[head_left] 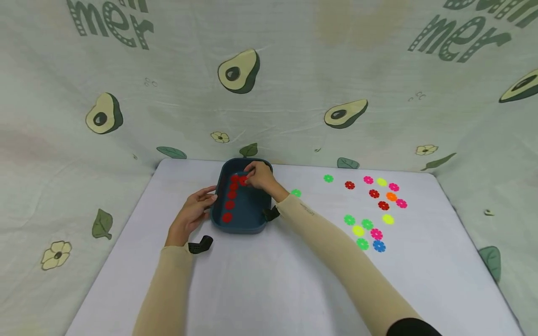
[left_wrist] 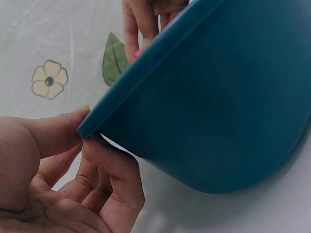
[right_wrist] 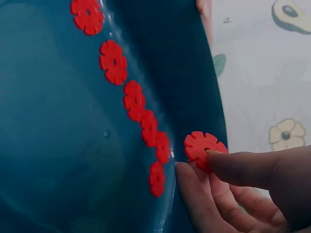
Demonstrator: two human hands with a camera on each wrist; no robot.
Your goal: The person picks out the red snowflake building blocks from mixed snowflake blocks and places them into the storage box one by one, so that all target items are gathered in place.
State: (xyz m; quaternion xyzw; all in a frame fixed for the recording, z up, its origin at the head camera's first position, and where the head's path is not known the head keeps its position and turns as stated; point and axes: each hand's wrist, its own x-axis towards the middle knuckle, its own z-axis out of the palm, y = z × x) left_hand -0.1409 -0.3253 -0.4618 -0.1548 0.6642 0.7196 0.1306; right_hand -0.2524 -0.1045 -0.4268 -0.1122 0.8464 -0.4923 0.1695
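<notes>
A dark blue tray (head_left: 254, 212) with raised walls stands at the back of the table. My left hand (head_left: 194, 212) pinches its left rim between thumb and fingers, as the left wrist view shows close up. Over the tray's far end, my right hand (head_left: 261, 177) holds a red notched plastic disc (right_wrist: 198, 144) between thumb and fingertips, near the inside of the wall. Several more red discs (right_wrist: 114, 62) lie in a line along the tray floor, some touching or overlapping. In the head view that line of discs (head_left: 230, 205) runs along the tray's left side.
Loose notched discs lie on the right of the white table (head_left: 260, 284): green (head_left: 350, 220), yellow (head_left: 388, 219), pink (head_left: 401, 203), dark red (head_left: 350, 185), orange (head_left: 391, 197) and blue (head_left: 379, 246). One green disc (head_left: 296, 192) lies beside my right forearm. Patterned cloth (head_left: 286, 116) hangs behind.
</notes>
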